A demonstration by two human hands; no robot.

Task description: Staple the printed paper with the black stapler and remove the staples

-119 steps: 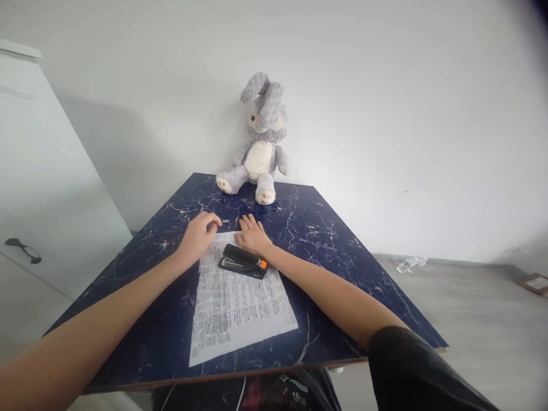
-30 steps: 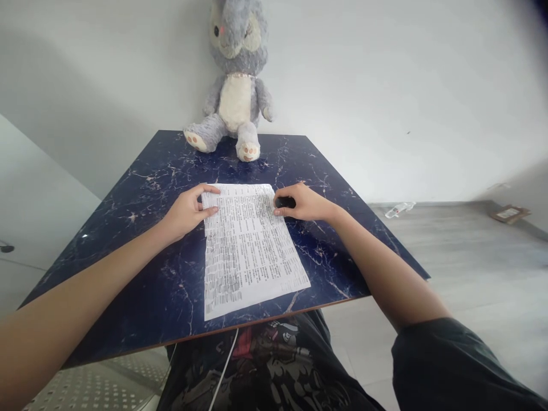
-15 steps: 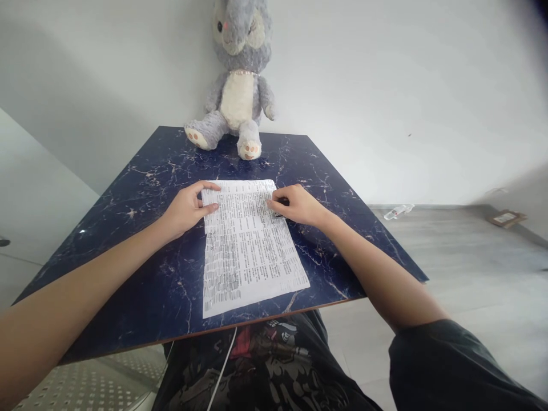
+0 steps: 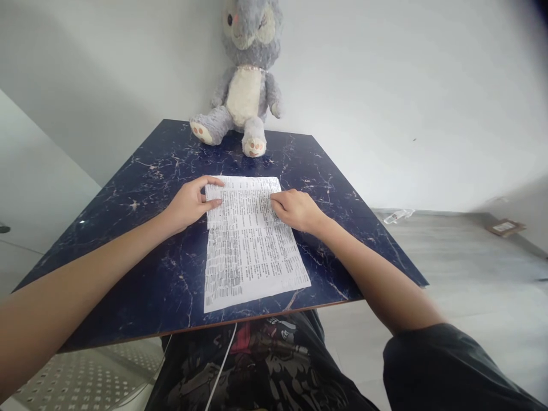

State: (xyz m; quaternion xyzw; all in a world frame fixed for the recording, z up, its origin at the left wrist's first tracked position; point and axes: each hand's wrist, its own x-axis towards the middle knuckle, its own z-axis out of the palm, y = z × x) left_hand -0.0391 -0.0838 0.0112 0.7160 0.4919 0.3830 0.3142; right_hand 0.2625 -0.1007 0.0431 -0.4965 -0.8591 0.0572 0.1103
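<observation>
A printed paper sheet [image 4: 250, 251] lies lengthwise on the dark blue marbled table [image 4: 145, 188]. My left hand [image 4: 190, 204] pinches the sheet's top left edge between thumb and fingers. Curled fingers of my right hand [image 4: 297, 210] press on the sheet's top right edge. The black stapler seen earlier is out of sight, possibly under my right hand. A grey plush rabbit [image 4: 248, 94] sits at the table's far edge against the wall, beyond both hands.
A white cabinet [image 4: 29, 171] stands to the left. On the grey floor to the right lie a clear plastic bottle [image 4: 396, 216] and a small flat frame [image 4: 503, 227]. A white cable [image 4: 220, 368] hangs over my lap below the table's near edge.
The stapler that lay on the sheet was moved off to the right and is now hidden. My right hand slid left onto the paper's edge. The view shifted closer and lower.
</observation>
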